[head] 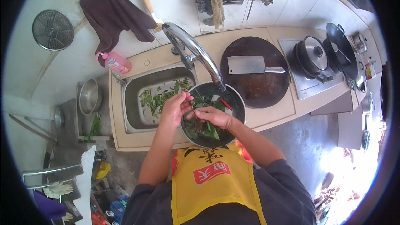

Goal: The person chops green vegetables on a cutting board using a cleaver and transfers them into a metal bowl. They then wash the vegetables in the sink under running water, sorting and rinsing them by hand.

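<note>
A dark bowl with a pale rim (242, 106) sits partly over the sink's right edge, in front of my body. Leafy greens (212, 131), a red chilli pepper (225, 103) and whitish pieces (215, 98) lie inside it. Above the bowl, my right hand (212, 115) pinches a thin leafy stem between thumb and fingers. My left hand (178, 106) is at the bowl's left rim, its curled fingers close to the stem's green tip (192, 102). Whether those fingers grip the tip is unclear. Loose leaves and cut stems (153, 101) are scattered in the steel sink (131, 84).
A chrome faucet (200, 48) arches over the bowl. Right of it, a cleaver (247, 65) lies on a round cutting board (254, 90). A lidded pot (315, 53) and wok (342, 53) stand on the stove. A pink pump bottle (117, 64) stands behind the sink.
</note>
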Available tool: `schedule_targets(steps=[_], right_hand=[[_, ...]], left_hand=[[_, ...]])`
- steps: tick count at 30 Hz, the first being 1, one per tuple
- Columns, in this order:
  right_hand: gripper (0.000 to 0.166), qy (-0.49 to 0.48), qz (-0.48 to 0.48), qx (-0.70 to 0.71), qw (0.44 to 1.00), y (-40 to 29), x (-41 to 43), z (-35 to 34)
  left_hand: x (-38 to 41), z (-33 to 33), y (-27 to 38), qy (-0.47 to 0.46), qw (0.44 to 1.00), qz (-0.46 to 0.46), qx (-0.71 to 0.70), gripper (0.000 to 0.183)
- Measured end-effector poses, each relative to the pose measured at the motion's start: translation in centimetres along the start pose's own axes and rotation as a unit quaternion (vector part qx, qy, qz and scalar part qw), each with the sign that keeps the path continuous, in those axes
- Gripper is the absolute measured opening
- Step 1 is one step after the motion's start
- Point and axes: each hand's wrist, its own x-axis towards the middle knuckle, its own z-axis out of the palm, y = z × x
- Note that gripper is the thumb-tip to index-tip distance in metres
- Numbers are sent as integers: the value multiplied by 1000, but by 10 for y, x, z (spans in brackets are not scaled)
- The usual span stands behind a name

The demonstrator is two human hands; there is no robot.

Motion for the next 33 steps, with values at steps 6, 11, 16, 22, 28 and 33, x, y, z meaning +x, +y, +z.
schedule_targets(steps=[6,11,16,22,28,33], right_hand=[[23,72,-98,-117,986,26,12,26],[28,214,-52,-302,928,24,8,59],[25,291,-83,-160,940,33,6,65],[18,366,54,352,860,29,-35,23],[21,342,-27,369,864,2,-89,-7],[29,323,-79,352,875,-15,-109,-9]], left_hand=[[-17,22,-6,85,984,54,-147,16],[-16,-3,-32,101,953,85,-272,14],[-25,6,-18,110,948,150,-257,16],[-9,-93,83,165,930,312,-97,20],[81,-187,-2,246,929,190,200,26],[117,-229,-65,230,874,158,398,39]])
